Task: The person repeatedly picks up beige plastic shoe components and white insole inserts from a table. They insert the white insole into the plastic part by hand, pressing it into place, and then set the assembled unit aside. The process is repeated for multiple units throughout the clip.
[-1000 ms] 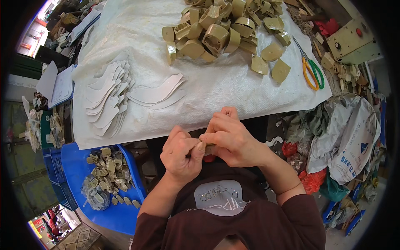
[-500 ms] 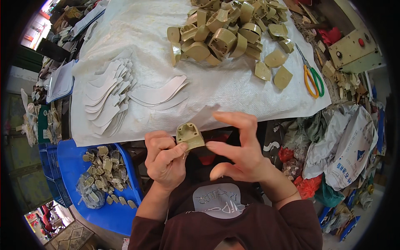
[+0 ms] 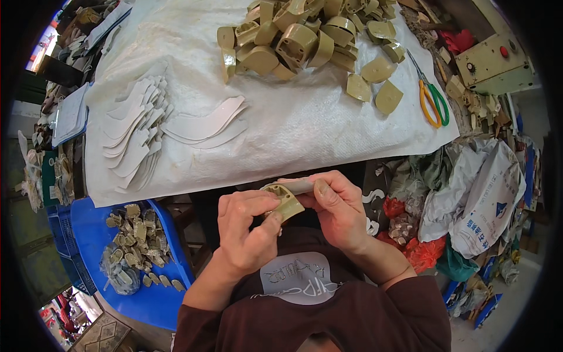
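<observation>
My left hand (image 3: 247,227) grips an olive-beige shoe heel (image 3: 288,206), its hollow, holed face partly covered by my fingers. A thin greyish-white curved strip (image 3: 300,186) lies along the heel's far side; my right hand (image 3: 341,210) pinches its right end between thumb and fingers. Both hands are just off the near edge of the covered table. Beyond them is a pile of similar beige heels (image 3: 297,41). Fanned stacks of white curved strips (image 3: 134,126) lie at the left of the table, with a smaller group (image 3: 205,124) beside them.
Scissors (image 3: 433,104) with orange and green handles lie on the white sheet (image 3: 281,129) at right. A blue plastic chair (image 3: 91,234) at lower left holds glittery heels (image 3: 141,232) and a clear bag. Plastic bags (image 3: 487,202) and a control box (image 3: 495,63) are on the right.
My right hand has come in from open fingers to a pinch on the strip, which now lies against the heel. The left fingers have shifted over the heel, now tilted.
</observation>
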A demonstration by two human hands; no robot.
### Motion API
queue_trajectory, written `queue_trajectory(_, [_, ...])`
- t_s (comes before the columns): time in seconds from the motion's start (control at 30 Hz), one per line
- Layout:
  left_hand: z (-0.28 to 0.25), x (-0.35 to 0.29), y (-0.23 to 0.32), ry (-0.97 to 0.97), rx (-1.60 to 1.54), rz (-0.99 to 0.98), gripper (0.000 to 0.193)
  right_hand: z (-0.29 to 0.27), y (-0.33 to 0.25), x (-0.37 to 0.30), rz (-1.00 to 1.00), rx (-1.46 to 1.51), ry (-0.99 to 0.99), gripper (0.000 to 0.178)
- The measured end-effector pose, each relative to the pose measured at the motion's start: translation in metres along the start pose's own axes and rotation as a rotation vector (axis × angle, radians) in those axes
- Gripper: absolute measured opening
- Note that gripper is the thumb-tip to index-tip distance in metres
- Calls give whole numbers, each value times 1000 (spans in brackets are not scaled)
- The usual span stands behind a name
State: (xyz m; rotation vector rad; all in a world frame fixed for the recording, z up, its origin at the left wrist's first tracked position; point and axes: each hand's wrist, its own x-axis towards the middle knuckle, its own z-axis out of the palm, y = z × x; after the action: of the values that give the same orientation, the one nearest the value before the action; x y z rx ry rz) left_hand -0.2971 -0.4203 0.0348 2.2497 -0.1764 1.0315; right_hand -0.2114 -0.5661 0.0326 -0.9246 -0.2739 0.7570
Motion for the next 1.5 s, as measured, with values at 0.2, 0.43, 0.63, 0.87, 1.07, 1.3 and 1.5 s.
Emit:
queue_trajectory(0.2, [3, 9, 9, -58, 189, 8, 22, 7, 2, -1, -96, -218, -15, 26])
queue_trajectory(0.43, [-1, 11, 6, -168, 195, -93, 22, 0, -6, 8, -113, -622, -149, 33])
queue_trajectory(0.63, [-1, -3, 0, -20, -298, -316, 24, -27, -19, 36, 166, -333, -300, 30])
queue_trajectory(0.87, [2, 0, -1, -151, -232, -146, 28, -27, -30, 49, 238, -544, -460, 46])
queue_trajectory(1.07, [2, -5, -3, -44, -381, -367, 17, -24, -17, 46, 237, -441, -319, 49])
queue_trajectory(1.3, [7, -10, -1, 117, -605, -623, 17, -21, -16, 43, -439, -849, -418, 30])
queue_trajectory(1.5, [12, -3, 10, 187, -779, -807, 16, -3, 0, 39, -497, -827, -207, 14])
